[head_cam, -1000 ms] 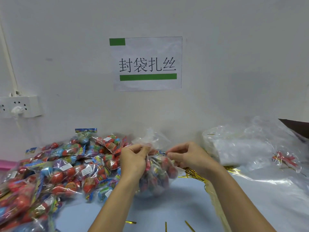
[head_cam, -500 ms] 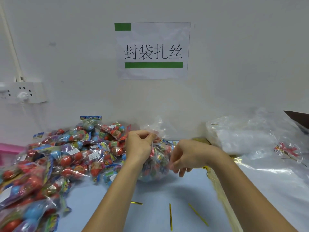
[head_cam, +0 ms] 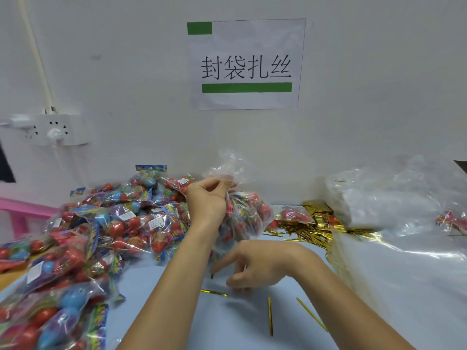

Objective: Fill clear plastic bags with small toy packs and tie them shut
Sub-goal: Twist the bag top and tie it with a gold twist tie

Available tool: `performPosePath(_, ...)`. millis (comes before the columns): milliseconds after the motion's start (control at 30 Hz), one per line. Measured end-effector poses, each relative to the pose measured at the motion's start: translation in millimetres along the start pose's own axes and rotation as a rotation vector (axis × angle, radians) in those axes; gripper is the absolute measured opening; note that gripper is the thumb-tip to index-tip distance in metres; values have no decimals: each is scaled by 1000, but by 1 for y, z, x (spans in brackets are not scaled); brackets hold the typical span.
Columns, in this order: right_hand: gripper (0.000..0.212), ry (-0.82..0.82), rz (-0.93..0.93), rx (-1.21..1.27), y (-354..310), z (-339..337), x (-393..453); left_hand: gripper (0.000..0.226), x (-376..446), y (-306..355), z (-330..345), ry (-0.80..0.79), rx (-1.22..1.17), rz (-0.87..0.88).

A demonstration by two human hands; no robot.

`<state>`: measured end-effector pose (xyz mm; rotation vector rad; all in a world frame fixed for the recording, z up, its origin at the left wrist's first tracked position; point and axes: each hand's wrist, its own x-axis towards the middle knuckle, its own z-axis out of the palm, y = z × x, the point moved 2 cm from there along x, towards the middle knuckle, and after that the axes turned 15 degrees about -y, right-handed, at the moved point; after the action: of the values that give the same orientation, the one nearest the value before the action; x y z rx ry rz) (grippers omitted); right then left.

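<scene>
Your counter (head_cam: 252, 332) is pale blue and butts against a white wall (head_cam: 366, 84). One paper sign (head_cam: 246, 64) with two green bars hangs on that wall; one socket strip (head_cam: 54, 128) with a plug in it sits toward the left.

Your left hand (head_cam: 206, 200) grips the gathered neck of the filled clear bag (head_cam: 246, 215), which stands near the counter's back edge, at its middle. Your right hand (head_cam: 250, 263) hovers low over the counter in front of the bag, fingers curled toward a short gold tie (head_cam: 213, 267); motion blur stops me telling whether it pinches the tie or holds nothing.

Three more loose gold ties (head_cam: 270, 315) lie near the front edge. A heap of gold ties (head_cam: 310, 228) sits right of the bag, too tangled to count. Toy packs (head_cam: 106, 223) pile along the left side, running out of frame, uncountable. Empty clear bags (head_cam: 394, 205) stack at the right edge, layers indistinct. A pink thing (head_cam: 22, 210) at far left is cut off.
</scene>
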<state>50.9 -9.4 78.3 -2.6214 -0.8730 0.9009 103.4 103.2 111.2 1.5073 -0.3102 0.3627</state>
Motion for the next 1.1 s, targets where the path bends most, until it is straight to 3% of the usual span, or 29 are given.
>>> performPosePath(300,53,-60,17,-164,-15,9,6,22,2,-4,-1,-36,3,-40)
performPosePath(600,45,-39,68,-225,-20,14,8,20,1,-5,0,-64,-8,-51)
performPosePath(900,36,-60,69,-158,-14,17,10,15,2,-7,2,-86,9,-54)
performPosePath(1100,46,-22,-19,-75,-9,2,0,26,5,-9,-1,-115,54,-71)
